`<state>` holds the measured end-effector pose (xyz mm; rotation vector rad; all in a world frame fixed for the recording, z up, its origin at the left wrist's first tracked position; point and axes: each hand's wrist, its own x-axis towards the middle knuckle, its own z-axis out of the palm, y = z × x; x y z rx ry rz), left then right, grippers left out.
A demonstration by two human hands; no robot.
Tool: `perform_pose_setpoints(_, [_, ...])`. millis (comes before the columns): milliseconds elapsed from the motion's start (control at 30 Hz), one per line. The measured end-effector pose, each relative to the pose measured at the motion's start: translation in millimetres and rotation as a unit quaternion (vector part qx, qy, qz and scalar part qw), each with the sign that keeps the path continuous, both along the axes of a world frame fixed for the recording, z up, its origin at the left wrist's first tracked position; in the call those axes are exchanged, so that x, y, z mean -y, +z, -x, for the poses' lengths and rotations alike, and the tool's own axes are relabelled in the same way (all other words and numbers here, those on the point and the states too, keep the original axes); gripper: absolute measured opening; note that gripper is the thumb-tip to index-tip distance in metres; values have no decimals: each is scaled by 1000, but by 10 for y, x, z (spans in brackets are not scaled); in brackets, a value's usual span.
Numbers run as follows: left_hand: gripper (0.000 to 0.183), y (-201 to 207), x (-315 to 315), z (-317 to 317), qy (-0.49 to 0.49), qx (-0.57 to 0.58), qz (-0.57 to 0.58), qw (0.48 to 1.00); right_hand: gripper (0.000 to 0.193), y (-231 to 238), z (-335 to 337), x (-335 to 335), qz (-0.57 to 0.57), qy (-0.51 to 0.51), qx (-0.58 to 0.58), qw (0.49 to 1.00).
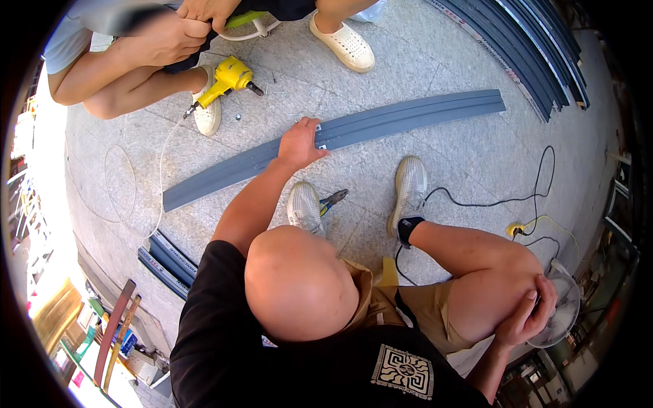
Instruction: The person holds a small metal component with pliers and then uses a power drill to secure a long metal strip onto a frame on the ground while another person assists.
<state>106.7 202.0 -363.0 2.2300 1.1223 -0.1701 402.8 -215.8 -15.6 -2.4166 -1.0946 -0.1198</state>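
Observation:
A long grey grooved profile strip (408,117) lies slantwise on the paved floor in front of me. My left hand (301,144) grips it across its width near the middle, fingers over the far edge and thumb at the near edge. Small whitish marks or pieces show on the strip beside that hand. My right hand (527,316) rests on my right knee, holding nothing, its fingers stretched out over the knee's side. Between my shoes, close to the left one, is a pair of pliers (335,199) with dark jaws.
Across from me another person's hands (180,34) hold something partly hidden. By that person's shoe lies a yellow air nailer (231,75) with a pale hose (162,170). Grey strips (524,54) are stacked far right, more (169,262) at left. A black cable (490,204) runs right.

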Motion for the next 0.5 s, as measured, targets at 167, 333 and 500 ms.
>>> perform_pose_setpoints(167, [94,-94,-5,45,-2,10,6,1000,27,24,52,-115,15,3,16,1000])
perform_pose_setpoints(333, [113,-223,209,290,38,25,-72,996,27,58,104,-119,17,-2,19,1000])
perform_pose_setpoints(500, [121,-484,232,605,0,-106,-138,985,26,85,106,-119,26,4,18,999])
